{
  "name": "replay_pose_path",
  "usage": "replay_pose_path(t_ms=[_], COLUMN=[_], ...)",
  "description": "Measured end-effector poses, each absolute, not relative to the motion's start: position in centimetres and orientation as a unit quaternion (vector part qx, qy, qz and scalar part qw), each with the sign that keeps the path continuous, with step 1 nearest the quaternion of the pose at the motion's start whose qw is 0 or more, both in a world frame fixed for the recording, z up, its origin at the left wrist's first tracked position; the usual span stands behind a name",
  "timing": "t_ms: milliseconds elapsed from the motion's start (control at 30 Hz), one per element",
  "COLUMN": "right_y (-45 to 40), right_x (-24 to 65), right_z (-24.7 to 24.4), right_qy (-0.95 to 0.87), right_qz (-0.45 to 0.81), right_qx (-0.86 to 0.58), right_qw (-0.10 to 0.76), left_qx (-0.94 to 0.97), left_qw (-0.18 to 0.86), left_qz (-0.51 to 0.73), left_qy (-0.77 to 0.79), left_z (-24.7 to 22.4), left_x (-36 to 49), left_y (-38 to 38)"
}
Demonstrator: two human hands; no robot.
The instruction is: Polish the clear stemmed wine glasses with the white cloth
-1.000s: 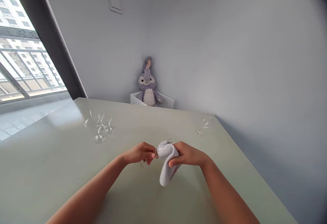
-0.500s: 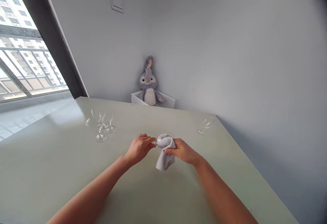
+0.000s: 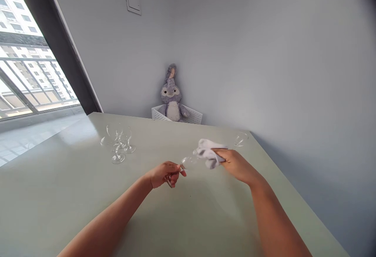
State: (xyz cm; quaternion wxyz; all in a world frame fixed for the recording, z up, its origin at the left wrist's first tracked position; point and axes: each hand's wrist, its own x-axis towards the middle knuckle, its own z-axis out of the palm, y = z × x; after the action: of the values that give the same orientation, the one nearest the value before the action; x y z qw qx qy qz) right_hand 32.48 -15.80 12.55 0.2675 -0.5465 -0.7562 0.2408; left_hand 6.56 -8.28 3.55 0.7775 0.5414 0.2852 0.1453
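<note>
My left hand (image 3: 168, 172) is closed round the stem of a clear wine glass (image 3: 188, 162), which lies tilted sideways with its bowl toward the right. Part of the glass's foot shows below my fingers. In my right hand (image 3: 235, 162) a white cloth (image 3: 209, 151) is pinched, bunched up at the mouth of the glass; whether it touches the rim I cannot tell. Behind the right hand stands another glass (image 3: 241, 139), its lower part hidden by the cloth and hand.
Several clear stemmed glasses (image 3: 119, 147) stand grouped on the left of the pale green table (image 3: 73, 194). Beyond the far edge a grey plush toy (image 3: 172, 104) sits in a white perforated basket (image 3: 194, 116). Walls rise behind and to the right.
My right hand has drawn the cloth off the glass, up and to the right. My left hand has turned and now grips the stem, leaving the bowl uncovered.
</note>
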Motion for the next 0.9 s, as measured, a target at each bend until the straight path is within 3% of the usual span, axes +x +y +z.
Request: replay_pose_path(t_ms=[167,267,400,500,700,800,900], right_y=[-16.4,-16.1,-14.9,-13.9,-12.6,-12.4,-13.0], right_x=[29.1,26.2,25.1,26.5,28.4,26.8,24.4], right_z=[12.3,10.0,7.4,7.2,6.5,5.0,3.5], right_qy=[-0.836,-0.867,-0.823,-0.758,-0.459,-0.297,-0.257], right_qz=[0.088,0.045,0.035,0.151,0.539,0.596,0.631], right_qx=[-0.49,-0.448,-0.504,-0.543,-0.453,-0.399,-0.368], right_qw=[0.231,0.211,0.262,0.328,0.542,0.631,0.632], left_qx=[0.56,0.649,0.761,0.808,0.735,0.66,0.578], left_qw=[0.715,0.599,0.43,0.362,0.467,0.535,0.583], left_qz=[0.196,0.196,0.212,0.225,0.276,0.336,0.4], left_qy=[0.37,0.427,0.437,0.408,0.407,0.406,0.407], left_z=[2.8,2.9,3.4,3.7,3.2,2.7,2.2], left_x=[7.3,8.1,8.7,9.0,9.6,10.1,10.5], left_y=[-8.3,-9.3,-11.0,-11.8,-12.6,-12.8,-12.8])
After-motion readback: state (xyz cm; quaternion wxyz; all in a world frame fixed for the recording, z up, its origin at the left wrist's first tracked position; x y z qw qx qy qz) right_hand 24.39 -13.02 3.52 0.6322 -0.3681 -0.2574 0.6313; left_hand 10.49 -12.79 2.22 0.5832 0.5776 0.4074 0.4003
